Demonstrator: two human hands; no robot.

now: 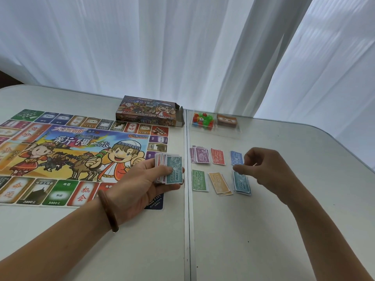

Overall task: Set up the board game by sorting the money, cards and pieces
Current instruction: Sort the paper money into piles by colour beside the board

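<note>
My left hand (pixel 142 181) holds a stack of play money (pixel 169 169), a teal 1000 note on top, over the right edge of the game board (pixel 67 155). My right hand (pixel 263 169) hovers with curled fingers over the sorted piles, above the teal pile (pixel 241 183) and beside the blue pile (pixel 236 157); it seems to hold nothing. Other piles lie on the table: purple (pixel 199 156), red (pixel 218 156), green 500 (pixel 199 180), orange (pixel 220 183).
The open game box (pixel 148 112) lies behind the board. A clear tray (pixel 215 130) holds coloured plastic pieces (pixel 203 118) and an orange card deck (pixel 226 120). A seam (pixel 187 220) divides the white table. White curtains hang behind.
</note>
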